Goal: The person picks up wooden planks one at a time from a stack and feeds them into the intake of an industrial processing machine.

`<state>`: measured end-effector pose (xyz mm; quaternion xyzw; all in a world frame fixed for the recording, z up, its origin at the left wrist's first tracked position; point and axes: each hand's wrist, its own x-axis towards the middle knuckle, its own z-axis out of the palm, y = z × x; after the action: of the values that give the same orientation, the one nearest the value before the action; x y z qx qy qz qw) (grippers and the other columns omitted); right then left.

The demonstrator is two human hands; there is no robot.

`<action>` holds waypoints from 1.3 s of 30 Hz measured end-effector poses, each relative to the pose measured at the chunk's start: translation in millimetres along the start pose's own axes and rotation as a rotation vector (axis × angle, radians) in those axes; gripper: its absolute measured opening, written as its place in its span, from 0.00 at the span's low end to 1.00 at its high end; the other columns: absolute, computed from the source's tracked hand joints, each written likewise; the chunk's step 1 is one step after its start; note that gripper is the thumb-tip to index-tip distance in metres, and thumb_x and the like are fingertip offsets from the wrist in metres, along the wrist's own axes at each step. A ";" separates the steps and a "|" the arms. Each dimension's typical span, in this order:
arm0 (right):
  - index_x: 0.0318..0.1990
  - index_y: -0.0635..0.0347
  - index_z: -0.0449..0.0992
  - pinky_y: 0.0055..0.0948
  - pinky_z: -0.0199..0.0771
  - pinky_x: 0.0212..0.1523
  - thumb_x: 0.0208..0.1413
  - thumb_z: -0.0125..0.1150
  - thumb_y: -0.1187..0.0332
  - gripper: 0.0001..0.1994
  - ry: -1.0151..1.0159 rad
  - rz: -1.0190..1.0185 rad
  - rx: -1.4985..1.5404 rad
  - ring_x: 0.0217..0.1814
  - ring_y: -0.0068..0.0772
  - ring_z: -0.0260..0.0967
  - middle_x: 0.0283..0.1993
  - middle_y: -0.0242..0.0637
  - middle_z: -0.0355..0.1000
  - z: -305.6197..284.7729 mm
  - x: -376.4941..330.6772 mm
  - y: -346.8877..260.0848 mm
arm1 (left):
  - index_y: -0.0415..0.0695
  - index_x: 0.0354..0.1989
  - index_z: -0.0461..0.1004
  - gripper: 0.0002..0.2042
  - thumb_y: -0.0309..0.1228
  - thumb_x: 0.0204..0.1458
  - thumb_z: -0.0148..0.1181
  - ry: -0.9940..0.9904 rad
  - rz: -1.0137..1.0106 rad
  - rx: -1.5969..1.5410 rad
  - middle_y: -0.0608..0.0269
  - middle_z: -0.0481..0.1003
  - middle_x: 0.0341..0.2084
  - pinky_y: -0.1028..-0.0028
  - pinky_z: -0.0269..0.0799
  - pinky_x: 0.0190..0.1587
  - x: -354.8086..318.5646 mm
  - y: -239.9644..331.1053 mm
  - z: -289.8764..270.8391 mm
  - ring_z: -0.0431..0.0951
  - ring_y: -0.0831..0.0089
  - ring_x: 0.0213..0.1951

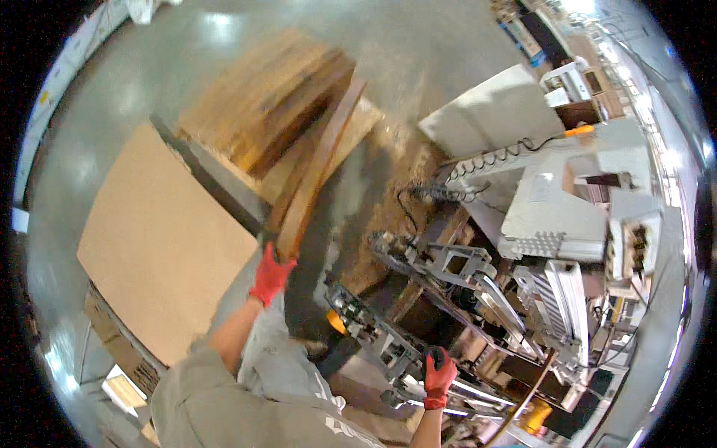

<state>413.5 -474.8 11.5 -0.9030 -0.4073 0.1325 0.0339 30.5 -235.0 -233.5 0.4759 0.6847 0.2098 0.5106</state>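
My left hand (271,277), in a red glove with dark parts, grips the near end of a long brown wooden strip (326,157). The strip reaches away from me, its far part beside a stack of wooden boards (254,97). My right hand (439,378), gloved the same way, is at the metal frame (392,347) of a machine. Its fingers are curled; whether they hold part of the frame or only rest there is hidden. A yellow-orange round part (336,322) sits on the frame between my hands.
Left of me is a large tan panel (164,243) on a stack. At right stands the machine, with a light grey housing (556,201), metal rails (571,302) and a black coiled cable (489,158). A pale panel (493,112) stands behind it. Sawdust (403,160) litters the floor.
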 end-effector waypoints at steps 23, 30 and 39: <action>0.50 0.58 0.71 0.43 0.74 0.43 0.33 0.76 0.61 0.31 0.564 -0.106 0.562 0.46 0.58 0.71 0.53 0.54 0.67 -62.2 -252.4 112.2 | 0.45 0.62 0.50 0.36 0.47 0.51 0.61 -1.210 0.547 -0.464 0.57 0.64 0.54 0.66 0.62 0.54 -407.7 313.6 125.1 0.64 0.70 0.53; 0.51 0.55 0.70 0.44 0.73 0.45 0.34 0.73 0.55 0.33 0.316 0.125 0.275 0.48 0.55 0.71 0.57 0.51 0.66 -19.0 -352.1 149.6 | 0.48 0.49 0.69 0.21 0.46 0.51 0.61 -0.988 0.081 -0.867 0.64 0.73 0.38 0.64 0.71 0.36 -351.0 334.6 267.1 0.73 0.70 0.36; 0.58 0.54 0.65 0.43 0.72 0.44 0.40 0.71 0.53 0.36 0.250 0.490 0.121 0.48 0.52 0.70 0.56 0.43 0.66 -33.5 -302.4 152.7 | 0.40 0.47 0.66 0.30 0.56 0.48 0.58 -0.833 0.082 -0.404 0.54 0.72 0.40 0.57 0.63 0.44 -344.6 325.3 452.4 0.68 0.62 0.41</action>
<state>341.9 -800.1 81.9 -0.9802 -0.1610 0.0482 0.1048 588.3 -473.9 13.5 0.4373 0.3473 0.1502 0.8159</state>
